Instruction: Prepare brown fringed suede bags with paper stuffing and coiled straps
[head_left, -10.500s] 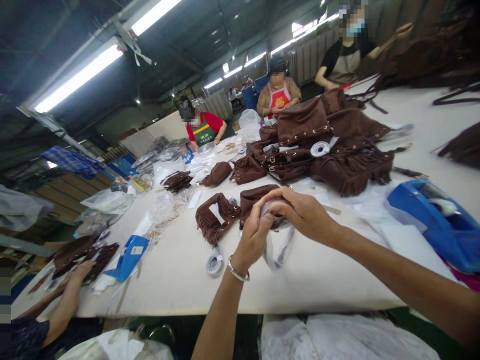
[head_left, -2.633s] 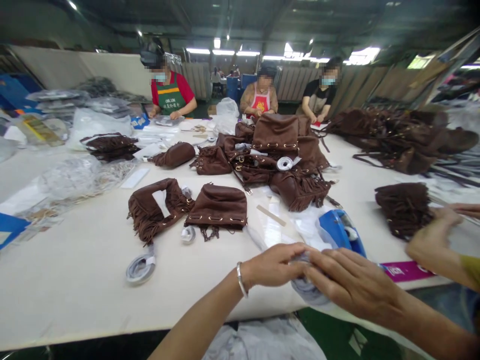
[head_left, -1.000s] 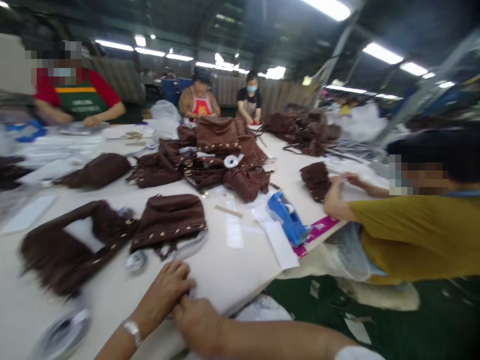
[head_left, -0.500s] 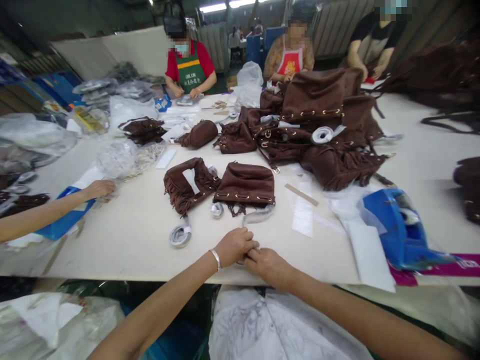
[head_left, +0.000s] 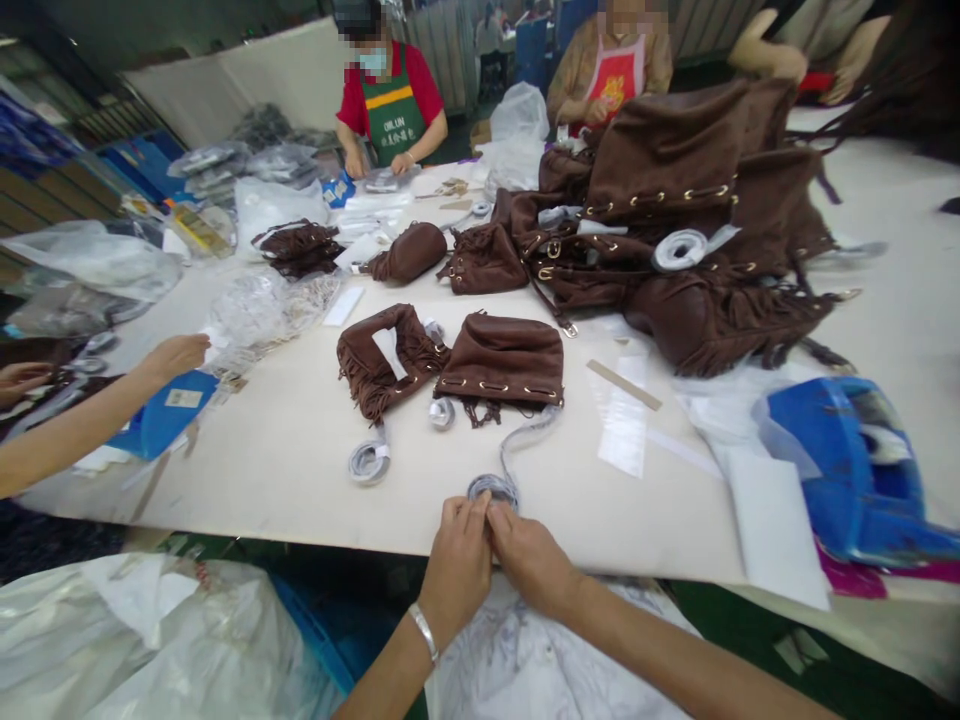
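Note:
Both my hands meet at the near edge of the table, closed around a coiled grey wrapped strap [head_left: 493,488]. My left hand [head_left: 459,560], with a silver bracelet at the wrist, pinches the coil from the left. From the right, my right hand [head_left: 529,555] grips it with the fingertips touching the left ones. The strap's loose end runs up to a brown drawstring bag [head_left: 501,360] with gold eyelets. Beside that bag lies a brown fringed bag [head_left: 390,360] with a white paper on it, its own rolled strap [head_left: 368,462] in front.
A pile of brown bags [head_left: 667,160] fills the back right. At right stands a blue bin [head_left: 832,500] beside white sheets [head_left: 776,525]. A co-worker's arm [head_left: 97,420] reaches in from the left over a blue box [head_left: 169,405]. Other people work across the table.
My hands have come nearer to me, and the coil now shows above my fingers. More of the strap lies stretched out toward the bag. The view has shifted and tilted down.

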